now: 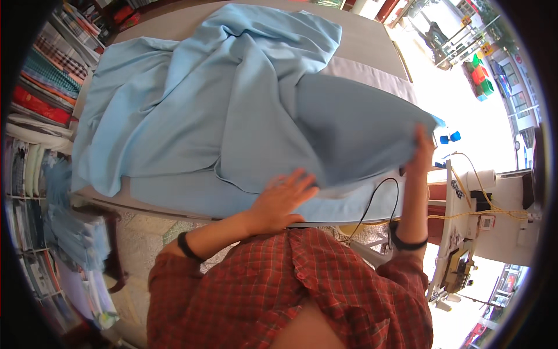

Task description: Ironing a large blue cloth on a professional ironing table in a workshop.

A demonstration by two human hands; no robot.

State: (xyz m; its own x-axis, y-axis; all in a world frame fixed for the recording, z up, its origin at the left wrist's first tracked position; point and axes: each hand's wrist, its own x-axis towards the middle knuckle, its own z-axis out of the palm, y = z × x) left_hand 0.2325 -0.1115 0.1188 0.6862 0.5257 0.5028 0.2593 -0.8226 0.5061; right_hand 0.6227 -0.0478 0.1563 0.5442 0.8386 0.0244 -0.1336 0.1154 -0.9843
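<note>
A large light blue cloth (192, 110) lies in loose folds over the table (366, 35). At the right, my right hand (423, 148) grips the cloth's edge and lifts that part off the surface; the raised part is smeared by motion. My left hand (285, 198) rests flat near the table's front edge, fingers spread, on or just above the cloth. Beneath it, a smooth blue layer of fabric (168, 191) runs along the front edge.
Shelves of folded fabrics (49, 87) stand at the left, with pale blue cloth (75, 215) stacked lower down. A black cable (372, 200) loops over the front edge. Blue thread spools (450, 138) and a sewing machine (459, 270) are at the right.
</note>
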